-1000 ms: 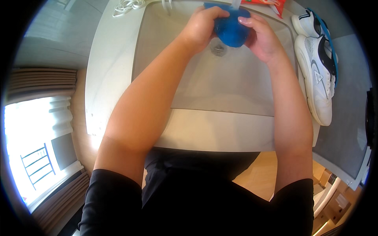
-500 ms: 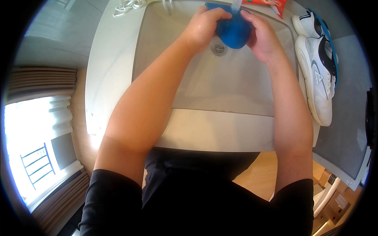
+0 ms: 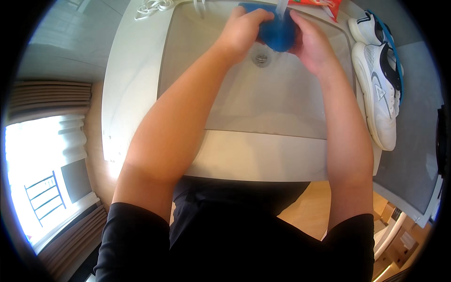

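A wet blue piece with a rounded end, which looks like a shoe insole (image 3: pixel 278 36), is held over the far part of the grey sink (image 3: pixel 268 103). My left hand (image 3: pixel 239 35) grips its left side, thumb on top. On the opposite side, my right hand (image 3: pixel 314 46) holds it with the fingers mostly hidden underneath. A stream of water (image 3: pixel 282 6) runs down onto the blue piece from the top edge of the view. The round metal drain (image 3: pixel 261 59) lies just nearer to me than the insole.
A pair of white sneakers (image 3: pixel 376 89) stands right of the sink, with a blue strap (image 3: pixel 393 44) along them. White shoelaces (image 3: pixel 152 7) lie bunched on the pale counter (image 3: pixel 131 94) at far left. An orange-red packet (image 3: pixel 329 7) sits behind the sink.
The blue insole has shifted slightly away from me and its rounded end looks foreshortened, as if tilted. My right hand has turned a little; both hands keep their grip.
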A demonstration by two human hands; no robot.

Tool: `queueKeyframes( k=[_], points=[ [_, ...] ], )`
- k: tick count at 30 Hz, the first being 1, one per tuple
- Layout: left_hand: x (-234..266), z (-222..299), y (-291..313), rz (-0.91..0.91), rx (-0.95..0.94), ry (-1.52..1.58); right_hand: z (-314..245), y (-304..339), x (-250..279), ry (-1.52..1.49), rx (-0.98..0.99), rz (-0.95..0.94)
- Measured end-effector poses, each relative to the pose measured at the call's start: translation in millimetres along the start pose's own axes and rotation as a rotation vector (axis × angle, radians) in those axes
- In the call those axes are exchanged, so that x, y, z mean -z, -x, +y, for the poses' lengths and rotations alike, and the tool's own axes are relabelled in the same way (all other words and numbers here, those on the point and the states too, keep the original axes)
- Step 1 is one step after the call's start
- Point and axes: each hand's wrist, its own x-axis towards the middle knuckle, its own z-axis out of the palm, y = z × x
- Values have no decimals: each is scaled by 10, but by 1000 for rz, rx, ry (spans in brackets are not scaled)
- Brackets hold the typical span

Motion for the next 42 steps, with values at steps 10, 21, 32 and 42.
queueKeyframes(
  k=[10, 21, 32, 42],
  points=[
    [8, -105, -122, -126, -90, -62, 53, 7, -46, 211, -72, -9],
    [106, 40, -78, -141, 153, -53, 75, -49, 9, -52, 59, -108],
    [52, 30, -53, -265, 76, -172, -47, 42, -46, 41, -71, -65],
    [-140, -162, -80, -105, -282, -121, 82, -28, -65, 96, 88, 51]
  ],
)
